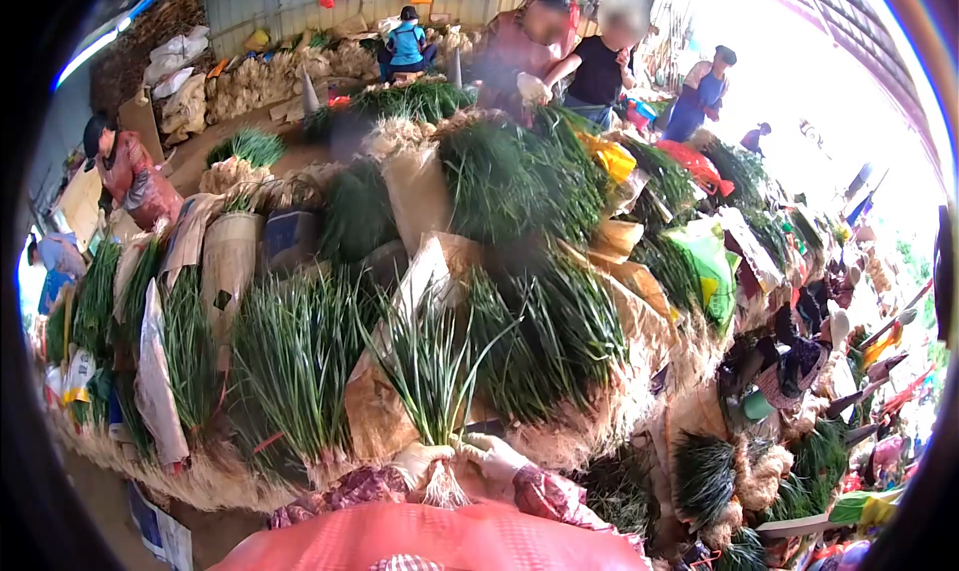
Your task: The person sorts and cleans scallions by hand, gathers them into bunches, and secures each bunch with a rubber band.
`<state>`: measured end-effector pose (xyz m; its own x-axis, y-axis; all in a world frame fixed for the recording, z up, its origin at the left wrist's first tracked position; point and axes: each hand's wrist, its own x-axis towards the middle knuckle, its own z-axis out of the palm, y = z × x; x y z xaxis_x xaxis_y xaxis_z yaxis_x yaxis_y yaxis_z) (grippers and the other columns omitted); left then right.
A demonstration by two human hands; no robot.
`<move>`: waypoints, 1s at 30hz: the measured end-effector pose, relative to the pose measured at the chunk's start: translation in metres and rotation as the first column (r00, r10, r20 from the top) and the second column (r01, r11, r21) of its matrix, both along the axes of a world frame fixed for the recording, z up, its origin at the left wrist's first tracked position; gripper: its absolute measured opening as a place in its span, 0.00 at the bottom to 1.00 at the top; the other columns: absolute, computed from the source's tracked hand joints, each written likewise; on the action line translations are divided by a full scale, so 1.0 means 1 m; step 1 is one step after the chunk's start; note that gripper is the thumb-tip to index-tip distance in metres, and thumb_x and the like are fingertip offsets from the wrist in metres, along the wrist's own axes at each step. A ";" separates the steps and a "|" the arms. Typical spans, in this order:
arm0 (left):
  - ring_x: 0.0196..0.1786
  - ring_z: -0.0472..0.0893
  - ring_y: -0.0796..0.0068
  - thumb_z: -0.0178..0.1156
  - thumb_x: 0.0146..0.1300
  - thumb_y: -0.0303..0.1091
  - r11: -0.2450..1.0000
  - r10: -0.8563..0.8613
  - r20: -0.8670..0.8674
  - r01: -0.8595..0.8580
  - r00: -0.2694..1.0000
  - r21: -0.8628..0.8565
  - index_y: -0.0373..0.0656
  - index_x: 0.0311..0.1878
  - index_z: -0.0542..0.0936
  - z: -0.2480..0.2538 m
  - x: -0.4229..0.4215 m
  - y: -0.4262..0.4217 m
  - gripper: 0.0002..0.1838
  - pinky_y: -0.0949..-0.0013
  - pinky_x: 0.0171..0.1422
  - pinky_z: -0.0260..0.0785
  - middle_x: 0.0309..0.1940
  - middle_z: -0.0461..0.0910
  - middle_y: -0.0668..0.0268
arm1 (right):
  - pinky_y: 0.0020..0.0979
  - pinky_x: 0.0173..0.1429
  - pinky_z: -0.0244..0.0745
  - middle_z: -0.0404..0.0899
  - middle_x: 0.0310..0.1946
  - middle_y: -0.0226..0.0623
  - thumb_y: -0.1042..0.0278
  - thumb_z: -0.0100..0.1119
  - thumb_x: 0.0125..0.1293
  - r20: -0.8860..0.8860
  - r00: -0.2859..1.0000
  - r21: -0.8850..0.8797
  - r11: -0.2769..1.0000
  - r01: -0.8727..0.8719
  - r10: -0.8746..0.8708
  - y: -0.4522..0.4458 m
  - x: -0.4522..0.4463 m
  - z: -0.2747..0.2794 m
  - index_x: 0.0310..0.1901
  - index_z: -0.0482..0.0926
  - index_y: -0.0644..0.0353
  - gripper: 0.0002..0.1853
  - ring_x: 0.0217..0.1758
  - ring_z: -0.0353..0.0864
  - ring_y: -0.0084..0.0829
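- Two hands meet low on one bunch of spring onions (428,366), held upright close in front of the wearer, its leaves fanning out above and its pale roots (445,487) hanging below.
- The left hand (420,460) is closed around the foot of the stems, fingers curled in.
- From the other side the right hand (496,458) pinches the same stems just above the roots, fingertips nearly touching the left hand.
- Purplish patterned sleeves (547,493) cover both forearms, and a red apron (430,539) spreads below them.
- Just behind the held bunch I see a brown sheet (378,411), between a big upright stack of green stalks (290,361) and a darker, leaning heap (549,336).
- Further right, a green bag (707,266) lies over the piles, with a red bag (696,164) beyond it.
- Across the heap stand a person in a black top (596,76) and, at the far left, a person in red (143,178).
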<state>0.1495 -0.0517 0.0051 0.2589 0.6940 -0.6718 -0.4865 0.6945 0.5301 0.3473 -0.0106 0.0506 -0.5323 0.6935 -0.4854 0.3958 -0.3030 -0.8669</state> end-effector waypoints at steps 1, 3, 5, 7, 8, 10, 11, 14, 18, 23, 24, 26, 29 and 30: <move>0.22 0.78 0.75 0.66 0.55 0.33 0.990 -0.121 -0.208 0.133 0.971 0.041 0.36 0.32 0.83 -0.001 -0.005 0.000 0.09 0.73 0.27 0.68 0.22 0.81 0.65 | 0.35 0.56 0.73 0.81 0.48 0.45 0.49 0.56 0.67 0.126 0.989 0.243 0.964 -0.107 0.078 0.003 0.001 -0.022 0.55 0.77 0.59 0.24 0.52 0.80 0.38; 0.23 0.78 0.75 0.64 0.57 0.36 0.968 -0.214 -0.385 0.248 0.898 0.040 0.38 0.32 0.83 0.016 -0.007 0.000 0.10 0.72 0.28 0.68 0.21 0.80 0.65 | 0.40 0.47 0.77 0.82 0.41 0.49 0.57 0.57 0.62 0.270 0.943 0.476 0.824 -0.307 0.196 0.010 -0.002 -0.018 0.47 0.81 0.59 0.17 0.44 0.82 0.46; 0.22 0.78 0.75 0.62 0.58 0.38 0.962 -0.220 -0.434 0.268 0.874 0.052 0.39 0.32 0.82 0.008 -0.005 -0.002 0.11 0.72 0.28 0.68 0.20 0.79 0.66 | 0.41 0.37 0.78 0.81 0.32 0.43 0.62 0.57 0.54 0.506 0.857 0.688 0.555 -0.468 0.096 0.010 -0.005 -0.048 0.34 0.81 0.55 0.09 0.32 0.82 0.43; 0.27 0.78 0.76 0.60 0.59 0.35 0.979 -0.130 -0.193 0.157 0.973 0.132 0.39 0.32 0.82 -0.007 -0.009 -0.001 0.09 0.73 0.31 0.69 0.25 0.80 0.65 | 0.39 0.29 0.76 0.76 0.26 0.42 0.58 0.59 0.51 0.586 0.807 0.733 0.471 -0.490 -0.071 0.012 -0.013 -0.060 0.29 0.78 0.58 0.12 0.26 0.80 0.40; 0.30 0.79 0.75 0.59 0.60 0.32 0.981 -0.193 -0.064 0.194 0.979 0.009 0.36 0.34 0.81 0.016 -0.010 0.004 0.08 0.72 0.34 0.72 0.27 0.80 0.63 | 0.36 0.29 0.75 0.77 0.25 0.41 0.60 0.59 0.53 0.563 0.816 0.737 0.526 -0.424 -0.132 0.021 -0.005 -0.053 0.33 0.79 0.59 0.11 0.24 0.78 0.37; 0.25 0.78 0.78 0.60 0.56 0.24 0.992 -0.088 0.160 0.101 0.983 -0.079 0.34 0.36 0.80 0.037 -0.007 -0.001 0.06 0.75 0.31 0.72 0.28 0.81 0.63 | 0.30 0.28 0.73 0.79 0.23 0.38 0.65 0.58 0.56 0.512 0.819 0.742 0.615 -0.269 -0.258 0.040 0.011 -0.041 0.39 0.81 0.60 0.11 0.19 0.75 0.30; 0.25 0.78 0.79 0.60 0.55 0.22 0.994 -0.074 0.237 0.090 0.969 -0.057 0.34 0.41 0.79 0.049 -0.010 0.000 0.10 0.80 0.30 0.71 0.27 0.80 0.64 | 0.28 0.29 0.73 0.80 0.23 0.33 0.71 0.54 0.63 0.236 0.891 0.339 0.893 0.298 -0.387 0.039 0.018 -0.034 0.46 0.82 0.58 0.11 0.22 0.76 0.23; 0.36 0.83 0.71 0.60 0.56 0.23 0.990 -0.048 0.554 0.114 0.831 -0.086 0.34 0.53 0.74 0.012 -0.032 0.000 0.19 0.69 0.41 0.78 0.38 0.81 0.59 | 0.25 0.39 0.76 0.82 0.32 0.29 0.65 0.60 0.65 -0.132 0.958 -0.269 0.940 0.212 -0.254 0.016 0.019 0.027 0.58 0.76 0.57 0.19 0.34 0.80 0.21; 0.29 0.78 0.78 0.55 0.60 0.30 0.988 -0.122 0.418 0.072 0.900 0.133 0.33 0.53 0.71 0.054 -0.021 0.005 0.19 0.88 0.30 0.71 0.35 0.78 0.60 | 0.24 0.42 0.75 0.80 0.34 0.33 0.67 0.59 0.65 -0.047 0.970 -0.180 0.953 -0.242 0.237 -0.022 -0.009 -0.026 0.55 0.76 0.63 0.18 0.34 0.77 0.22; 0.44 0.79 0.74 0.54 0.56 0.25 0.982 -0.150 0.415 0.087 0.897 0.166 0.43 0.61 0.67 0.063 -0.047 0.005 0.26 0.63 0.50 0.76 0.42 0.75 0.66 | 0.24 0.39 0.77 0.82 0.31 0.34 0.63 0.50 0.70 0.035 0.989 -0.422 0.895 0.142 -0.140 -0.042 0.084 0.007 0.51 0.76 0.69 0.17 0.29 0.80 0.26; 0.45 0.79 0.75 0.54 0.56 0.24 0.975 -0.160 0.326 0.098 0.932 0.198 0.45 0.60 0.67 0.063 -0.053 0.005 0.26 0.62 0.49 0.78 0.44 0.74 0.68 | 0.27 0.43 0.78 0.83 0.31 0.34 0.60 0.51 0.70 0.168 0.984 -0.496 0.857 0.138 -0.061 -0.053 0.110 -0.017 0.50 0.77 0.64 0.16 0.29 0.83 0.31; 0.45 0.79 0.76 0.54 0.55 0.23 0.969 -0.112 0.423 0.005 0.899 0.245 0.46 0.58 0.69 0.086 -0.040 0.000 0.24 0.77 0.36 0.74 0.43 0.76 0.68 | 0.37 0.48 0.79 0.85 0.37 0.34 0.50 0.54 0.67 0.818 0.390 -0.153 0.815 -0.560 0.421 -0.079 0.142 -0.027 0.52 0.81 0.48 0.17 0.39 0.85 0.32; 0.37 0.79 0.77 0.59 0.57 0.24 0.974 -0.109 0.305 0.041 0.946 0.222 0.44 0.57 0.70 0.059 -0.047 0.000 0.23 0.83 0.29 0.70 0.40 0.80 0.61 | 0.34 0.42 0.79 0.82 0.30 0.35 0.57 0.56 0.66 0.798 0.602 0.284 0.879 -0.384 0.006 -0.051 0.155 -0.059 0.39 0.79 0.54 0.10 0.29 0.82 0.30; 0.34 0.79 0.77 0.61 0.58 0.25 0.976 -0.083 0.328 0.010 0.941 0.216 0.43 0.56 0.71 0.052 -0.043 0.001 0.22 0.83 0.29 0.70 0.37 0.80 0.60 | 0.34 0.39 0.79 0.82 0.29 0.34 0.56 0.57 0.65 0.761 0.644 0.316 0.911 -0.265 -0.076 -0.011 0.133 -0.051 0.35 0.78 0.55 0.11 0.29 0.82 0.30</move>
<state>0.1064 -0.0502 0.0568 0.4778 0.7907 -0.3827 -0.6298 0.6120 0.4783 0.4802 -0.0219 -0.0006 -0.1784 0.8693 -0.4611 0.9574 0.0452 -0.2851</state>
